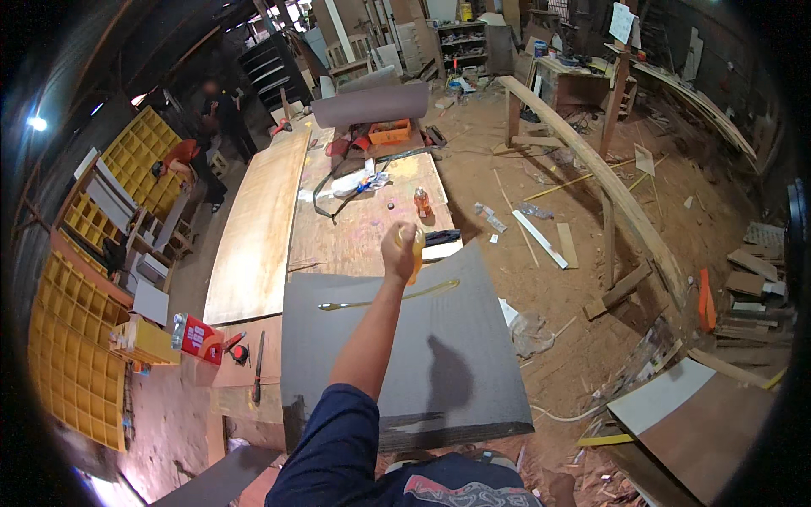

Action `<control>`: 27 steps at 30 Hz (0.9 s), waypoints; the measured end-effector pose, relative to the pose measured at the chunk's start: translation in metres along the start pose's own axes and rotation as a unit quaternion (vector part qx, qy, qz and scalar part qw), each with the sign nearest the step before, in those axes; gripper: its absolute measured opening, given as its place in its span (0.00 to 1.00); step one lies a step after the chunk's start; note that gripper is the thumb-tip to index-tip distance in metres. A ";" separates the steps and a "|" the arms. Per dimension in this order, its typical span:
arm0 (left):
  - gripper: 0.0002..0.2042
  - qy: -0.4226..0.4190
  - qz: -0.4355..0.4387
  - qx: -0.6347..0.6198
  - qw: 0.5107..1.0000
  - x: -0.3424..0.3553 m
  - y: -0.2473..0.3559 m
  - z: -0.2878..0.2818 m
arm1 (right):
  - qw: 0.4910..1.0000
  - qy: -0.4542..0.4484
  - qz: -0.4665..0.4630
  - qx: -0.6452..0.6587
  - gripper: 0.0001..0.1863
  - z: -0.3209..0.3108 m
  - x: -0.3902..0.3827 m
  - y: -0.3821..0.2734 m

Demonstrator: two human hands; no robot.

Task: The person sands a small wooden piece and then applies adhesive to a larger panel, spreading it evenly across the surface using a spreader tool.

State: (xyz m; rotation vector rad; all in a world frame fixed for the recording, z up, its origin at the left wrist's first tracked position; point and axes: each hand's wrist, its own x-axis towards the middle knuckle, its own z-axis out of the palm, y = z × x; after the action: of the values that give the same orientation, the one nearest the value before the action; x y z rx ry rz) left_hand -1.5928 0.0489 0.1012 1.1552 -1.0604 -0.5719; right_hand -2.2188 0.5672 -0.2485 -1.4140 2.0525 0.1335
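Note:
My left hand [399, 241] grips a bottle of amber-yellow liquid [416, 258], held over a dark grey sheet [477, 355]. A glossy yellowish streak of liquid [342, 305] runs across that sheet. Low at the right edge of my body, my right hand [559, 487] is partly visible, hanging down; its fingers are unclear. Beyond the sheet, an orange-red bottle [422, 203] stands on the worn board [338, 249], near a dark bundle [441, 237].
A pale plywood panel [245, 249] lies left; a red can [197, 336], knife [258, 367] and tape measure [241, 354] sit nearby. Two people [224, 118] are at the back left. A long plank on supports [591, 160] crosses the scrap-strewn floor [524, 279] at right.

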 end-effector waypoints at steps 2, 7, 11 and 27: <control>0.19 0.001 0.032 0.129 0.991 -0.025 -0.024 -0.008 | 1.000 0.002 0.001 0.004 0.08 -0.008 0.001 -0.004; 0.22 -0.006 -0.013 0.237 0.971 -0.079 -0.071 -0.043 | 1.000 0.009 -0.009 0.017 0.10 -0.024 0.008 -0.022; 0.25 -0.077 -0.103 0.306 0.943 -0.117 -0.079 -0.063 | 0.999 0.034 -0.009 0.022 0.12 -0.045 0.026 -0.026; 0.39 -0.290 -0.255 0.609 0.693 -0.159 0.018 -0.232 | 0.823 0.207 -0.061 0.525 0.23 -0.281 0.060 -0.323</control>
State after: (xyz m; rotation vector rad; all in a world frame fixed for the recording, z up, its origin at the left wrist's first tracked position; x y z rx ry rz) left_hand -1.4566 0.2906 0.0511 2.6300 -1.7648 -0.6777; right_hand -2.0744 0.2658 0.0263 -0.8506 1.7879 -1.2688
